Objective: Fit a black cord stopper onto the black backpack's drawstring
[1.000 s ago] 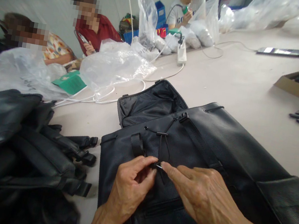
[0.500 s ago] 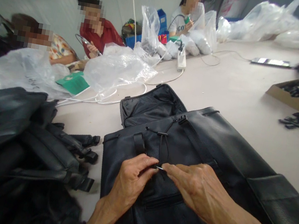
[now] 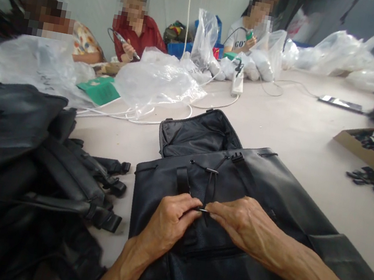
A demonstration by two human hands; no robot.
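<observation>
Left hand (image 3: 166, 225) & right hand (image 3: 243, 222) rest on black bag (image 3: 271, 193), fingers of both pinched shut on small cord tip (image 3: 202, 209) between them, mid-bag near its open top. Bag lies flat on surface (image 3: 300, 131). Bag pile (image 3: 15, 167) to left. Three people sit far side w/ plastic bags (image 3: 157, 79).

The only legible lettering is a dark partial "GO" on the white T-shirt (image 3: 238, 40) of the person seated at the far edge of the table.
</observation>
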